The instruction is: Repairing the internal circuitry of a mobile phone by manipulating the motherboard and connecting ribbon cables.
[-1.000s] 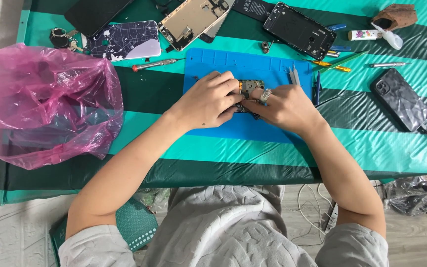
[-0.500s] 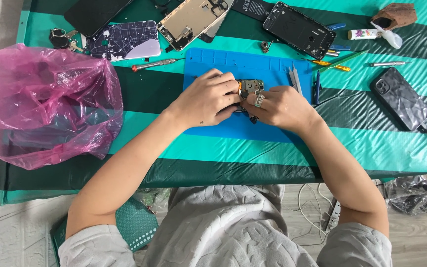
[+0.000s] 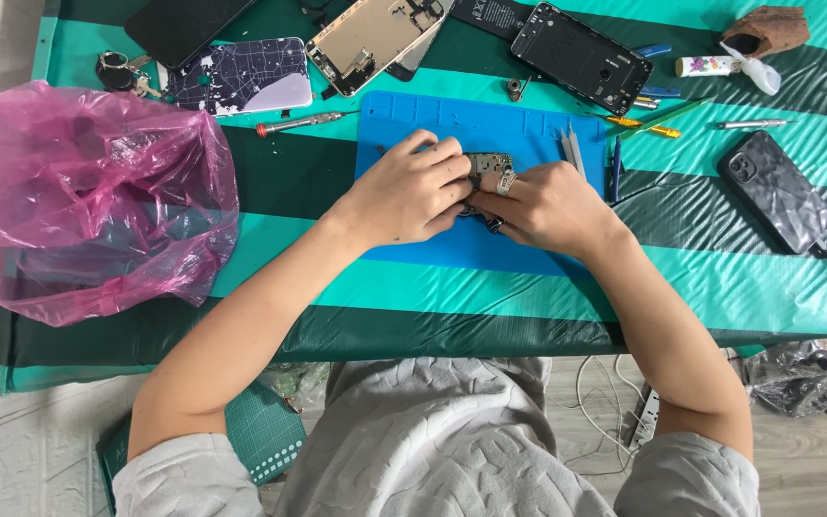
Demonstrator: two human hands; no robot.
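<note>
My left hand point(image 3: 412, 189) and right hand point(image 3: 540, 205) both pinch a small, light, probably fragile circuit board point(image 3: 490, 167) by its edges over the blue mat point(image 3: 528, 129)

Clutter I see around the striped green cloth point(image 3: 547, 316)

On my far left sits a crumpled pink plastic bag point(image 3: 78, 201). Along the top edge I make out a patterned phone case point(image 3: 241, 77), a gold phone frame lying open point(image 3: 375, 43), a black phone frame point(image 3: 581, 57) and a red-tipped screwdriver point(image 3: 299, 123). At the right lies a dark phone point(image 3: 777, 191), cabled.
</note>
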